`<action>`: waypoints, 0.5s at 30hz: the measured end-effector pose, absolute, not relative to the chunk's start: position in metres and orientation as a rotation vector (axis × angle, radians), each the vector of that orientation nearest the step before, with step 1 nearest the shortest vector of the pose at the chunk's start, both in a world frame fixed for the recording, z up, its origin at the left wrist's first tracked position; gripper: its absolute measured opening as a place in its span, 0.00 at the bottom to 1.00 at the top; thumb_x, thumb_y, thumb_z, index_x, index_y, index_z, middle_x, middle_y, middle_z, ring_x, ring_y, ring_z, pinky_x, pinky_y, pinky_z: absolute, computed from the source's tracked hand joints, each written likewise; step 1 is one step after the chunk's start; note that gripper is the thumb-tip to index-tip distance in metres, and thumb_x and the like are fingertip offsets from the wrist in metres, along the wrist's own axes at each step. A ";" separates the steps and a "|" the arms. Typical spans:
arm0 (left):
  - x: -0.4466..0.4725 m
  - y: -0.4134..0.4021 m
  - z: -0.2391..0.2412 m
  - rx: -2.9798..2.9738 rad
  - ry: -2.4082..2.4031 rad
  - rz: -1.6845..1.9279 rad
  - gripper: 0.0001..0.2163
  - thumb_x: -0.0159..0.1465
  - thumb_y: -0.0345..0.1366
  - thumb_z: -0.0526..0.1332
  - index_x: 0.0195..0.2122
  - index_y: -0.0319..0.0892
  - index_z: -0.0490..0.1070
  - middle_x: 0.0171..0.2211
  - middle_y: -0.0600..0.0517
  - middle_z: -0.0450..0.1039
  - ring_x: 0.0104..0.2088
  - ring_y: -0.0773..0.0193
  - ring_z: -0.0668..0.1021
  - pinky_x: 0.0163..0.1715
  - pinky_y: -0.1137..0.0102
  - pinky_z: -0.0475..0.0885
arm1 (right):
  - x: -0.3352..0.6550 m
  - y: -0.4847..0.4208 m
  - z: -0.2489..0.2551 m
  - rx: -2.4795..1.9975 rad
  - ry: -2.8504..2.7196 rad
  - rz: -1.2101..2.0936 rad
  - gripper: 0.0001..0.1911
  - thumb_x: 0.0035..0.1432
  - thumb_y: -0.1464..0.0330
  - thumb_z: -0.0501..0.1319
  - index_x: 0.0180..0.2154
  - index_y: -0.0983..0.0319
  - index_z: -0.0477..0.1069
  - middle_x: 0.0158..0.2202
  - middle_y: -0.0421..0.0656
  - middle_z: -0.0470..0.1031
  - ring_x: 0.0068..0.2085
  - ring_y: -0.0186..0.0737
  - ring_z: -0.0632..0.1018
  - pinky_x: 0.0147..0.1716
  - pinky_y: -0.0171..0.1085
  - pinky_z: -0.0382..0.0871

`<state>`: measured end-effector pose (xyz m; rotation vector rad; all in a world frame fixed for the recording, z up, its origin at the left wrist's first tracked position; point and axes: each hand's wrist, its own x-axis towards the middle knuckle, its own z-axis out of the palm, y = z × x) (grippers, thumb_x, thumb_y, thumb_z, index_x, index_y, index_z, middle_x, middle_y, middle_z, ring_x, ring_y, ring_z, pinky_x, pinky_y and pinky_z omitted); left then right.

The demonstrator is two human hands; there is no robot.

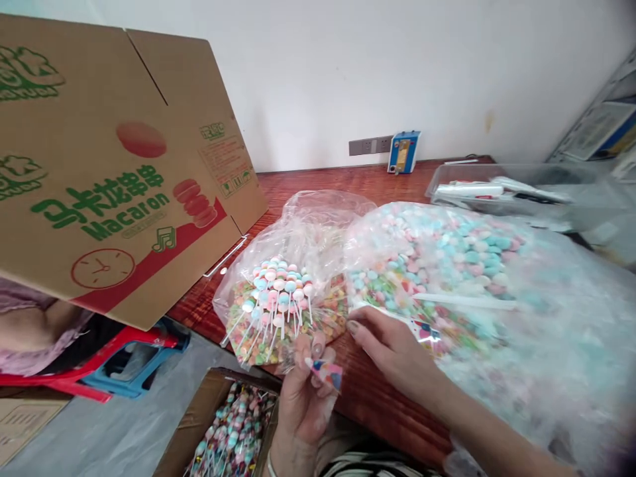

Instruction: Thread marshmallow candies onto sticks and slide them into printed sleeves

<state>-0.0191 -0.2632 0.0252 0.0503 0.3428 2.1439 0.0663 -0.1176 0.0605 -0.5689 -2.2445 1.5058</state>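
Observation:
My left hand (305, 397) is closed in a pinch on a small printed plastic wrapper (328, 373) with pink, blue and orange patches. A short white tip shows beside the fingers; what it belongs to is unclear. My right hand (392, 351) hovers by the table's front edge, its fingers loosely bent and nothing visible in them. Just beyond my left hand, several candies on white sticks (281, 288) in pink, blue and white lie on a clear bag of small colourful rings (330, 311). Another printed wrapper (427, 331) lies behind my right hand.
Large clear bags of pastel candies (477, 258) spread over the right side. A white stick (464, 302) lies on them. Below the table stands an open carton of stick candies (238, 424). A big cardboard box (114, 132), a clear tray (517, 175) and a blue device (404, 152) stand farther back.

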 end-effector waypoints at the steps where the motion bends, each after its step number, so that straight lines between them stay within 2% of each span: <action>1: -0.023 -0.273 0.027 0.065 0.345 2.190 0.13 0.54 0.29 0.71 0.28 0.41 0.64 0.30 0.57 0.61 0.23 0.77 0.62 0.18 0.83 0.57 | 0.050 -0.122 0.055 -0.598 -2.203 1.660 0.08 0.62 0.64 0.57 0.33 0.59 0.72 0.32 0.40 0.77 0.36 0.40 0.77 0.36 0.37 0.68; 2: -0.027 -0.280 0.029 0.080 0.343 2.231 0.13 0.54 0.28 0.71 0.28 0.41 0.64 0.30 0.57 0.60 0.23 0.77 0.63 0.18 0.83 0.57 | 0.033 -0.127 0.048 -0.678 -2.115 1.845 0.07 0.59 0.64 0.60 0.31 0.59 0.70 0.30 0.40 0.77 0.32 0.39 0.77 0.32 0.37 0.68; 4: -0.033 -0.291 0.033 0.103 0.332 2.294 0.13 0.54 0.28 0.70 0.28 0.41 0.64 0.29 0.57 0.60 0.23 0.77 0.64 0.17 0.82 0.58 | 0.002 -0.137 0.034 -0.734 -2.065 1.993 0.11 0.60 0.63 0.57 0.26 0.59 0.66 0.22 0.38 0.74 0.20 0.36 0.73 0.22 0.35 0.64; 7: -0.039 -0.297 0.037 0.094 0.306 2.346 0.13 0.55 0.27 0.70 0.28 0.41 0.63 0.29 0.57 0.60 0.22 0.77 0.65 0.17 0.82 0.58 | -0.031 -0.148 0.021 -0.765 -1.960 2.116 0.13 0.61 0.63 0.54 0.24 0.57 0.60 0.18 0.36 0.69 0.15 0.32 0.69 0.16 0.33 0.61; 10: -0.040 -0.294 0.037 0.036 0.259 2.341 0.13 0.56 0.28 0.69 0.30 0.41 0.63 0.29 0.57 0.60 0.22 0.78 0.65 0.17 0.83 0.58 | -0.029 -0.150 0.025 -0.720 -1.874 2.168 0.14 0.60 0.62 0.54 0.24 0.57 0.58 0.18 0.33 0.65 0.16 0.29 0.66 0.18 0.31 0.63; 12: -0.041 -0.289 0.036 0.000 0.232 2.324 0.13 0.56 0.27 0.70 0.30 0.41 0.63 0.29 0.57 0.60 0.22 0.78 0.65 0.17 0.83 0.58 | -0.007 -0.145 0.034 -0.647 -1.851 2.169 0.13 0.61 0.61 0.56 0.26 0.59 0.61 0.20 0.33 0.68 0.19 0.29 0.69 0.22 0.31 0.66; 13: -0.040 -0.286 0.035 -0.008 0.227 2.315 0.13 0.55 0.27 0.70 0.31 0.41 0.63 0.29 0.57 0.60 0.22 0.79 0.65 0.17 0.83 0.58 | 0.009 -0.140 0.040 -0.598 -1.844 2.155 0.12 0.62 0.60 0.55 0.29 0.60 0.65 0.22 0.34 0.70 0.21 0.30 0.72 0.25 0.31 0.68; 15: -0.039 -0.278 0.033 -0.019 0.241 2.285 0.14 0.55 0.27 0.70 0.31 0.41 0.63 0.29 0.57 0.61 0.22 0.79 0.65 0.18 0.83 0.58 | 0.050 -0.128 0.049 -0.462 -1.916 2.089 0.12 0.66 0.59 0.53 0.43 0.59 0.69 0.27 0.37 0.74 0.24 0.33 0.75 0.28 0.33 0.70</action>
